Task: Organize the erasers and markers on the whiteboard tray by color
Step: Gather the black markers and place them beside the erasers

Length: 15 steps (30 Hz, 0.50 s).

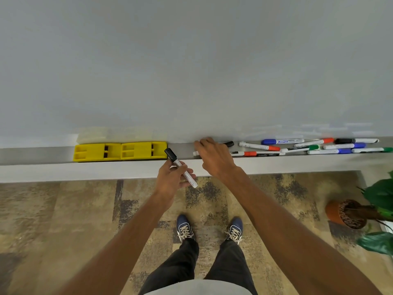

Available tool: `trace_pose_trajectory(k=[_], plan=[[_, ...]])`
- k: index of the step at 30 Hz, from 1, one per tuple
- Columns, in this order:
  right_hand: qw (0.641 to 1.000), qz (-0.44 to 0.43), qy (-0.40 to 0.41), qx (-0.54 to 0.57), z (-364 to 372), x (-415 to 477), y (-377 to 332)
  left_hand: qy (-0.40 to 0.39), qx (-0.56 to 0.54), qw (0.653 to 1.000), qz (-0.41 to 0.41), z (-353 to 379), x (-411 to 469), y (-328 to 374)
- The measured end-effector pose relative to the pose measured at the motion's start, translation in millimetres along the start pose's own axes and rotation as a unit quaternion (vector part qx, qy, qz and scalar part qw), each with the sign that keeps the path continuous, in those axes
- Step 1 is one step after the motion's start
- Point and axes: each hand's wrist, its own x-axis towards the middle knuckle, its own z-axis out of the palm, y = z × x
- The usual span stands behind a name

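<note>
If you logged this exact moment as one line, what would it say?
left hand: holds black-capped marker | right hand: at tray, grip hidden | yellow erasers: paired, left | other markers: colours mixed, right

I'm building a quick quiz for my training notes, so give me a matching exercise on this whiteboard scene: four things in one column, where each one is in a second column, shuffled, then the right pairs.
Column one
1. yellow erasers
2. black-capped marker
3. right hand
4. potted plant

Column two
A. standing on the carpet, far right
B. held by the left hand, in front of the tray
C. side by side at the tray's left
D. reaching onto the tray beside the loose markers

Pairs: 1-C, 2-B, 3-D, 4-A
</note>
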Motion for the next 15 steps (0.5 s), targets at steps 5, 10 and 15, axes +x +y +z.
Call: trace_pose_trajectory(k=[5, 10, 15], plan=[[0.999, -0.041, 0.025, 0.011, 2.3, -3.7, 1.6, -0.010, 0.003, 1.000, -0.005, 1.7, 1.5, -0.5], [0.994, -0.050, 0.082, 0.057, 4.3, -13.4, -1.5, -0.035, -0.031, 0.999, -0.015, 3.4, 2.0, -2.5], [0.962, 0.022, 0.205, 0.181, -1.0, -32.0, -13.5, -0.065, -0.112, 0.991, -0.038, 10.4, 1.8, -2.4]])
